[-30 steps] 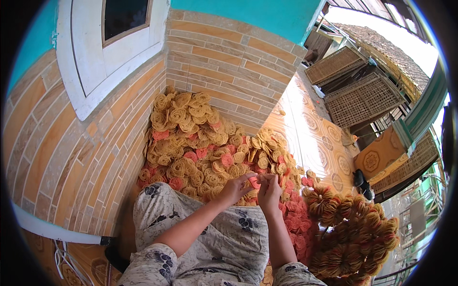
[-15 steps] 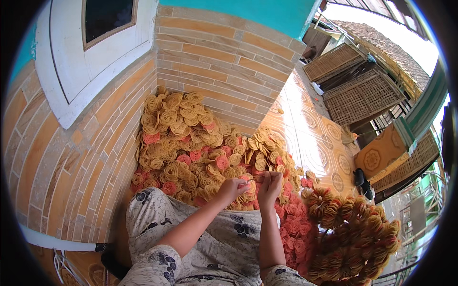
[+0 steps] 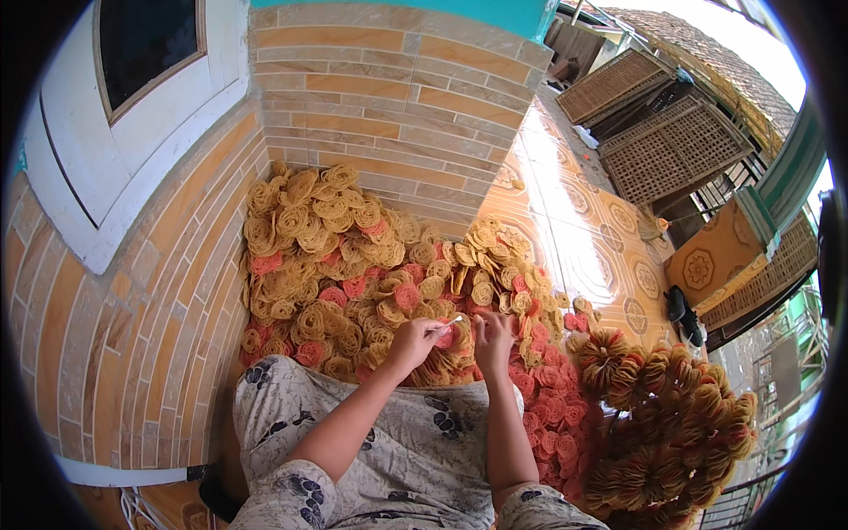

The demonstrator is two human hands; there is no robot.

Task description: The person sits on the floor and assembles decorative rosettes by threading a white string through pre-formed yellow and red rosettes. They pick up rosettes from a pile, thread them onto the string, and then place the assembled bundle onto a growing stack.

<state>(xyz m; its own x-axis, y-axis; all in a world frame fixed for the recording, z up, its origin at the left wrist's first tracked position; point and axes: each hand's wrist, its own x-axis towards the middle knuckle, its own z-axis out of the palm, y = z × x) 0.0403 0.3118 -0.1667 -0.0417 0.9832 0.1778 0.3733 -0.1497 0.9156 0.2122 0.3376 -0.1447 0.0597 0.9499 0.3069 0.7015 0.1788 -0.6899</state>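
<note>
My left hand (image 3: 415, 345) pinches a thin, short stick (image 3: 454, 321) with a pale tip pointing right. A little to the right, my right hand (image 3: 494, 345) is raised with its fingers curled together; what they hold, if anything, is too small to make out. Both hands hover above my lap, at the near edge of a big heap of round, lacy coiled crackers (image 3: 309, 223), mostly yellow with pink ones mixed in. Beside my right forearm lies a pile of pink crackers (image 3: 549, 411). Farther right are thick bunches of stacked yellow-brown crackers (image 3: 658, 442).
A tiled wall (image 3: 380, 97) and a white door (image 3: 168, 115) close in the far and left sides. To the right runs a patterned tile floor (image 3: 609, 256) with dark shoes (image 3: 682, 314). Woven bamboo racks (image 3: 676, 150) lean beyond it.
My hands have drawn slightly apart, and the pale-tipped stick now shows clearly at my left fingertips. My right hand has moved a little away from it. The view has shifted slightly.
</note>
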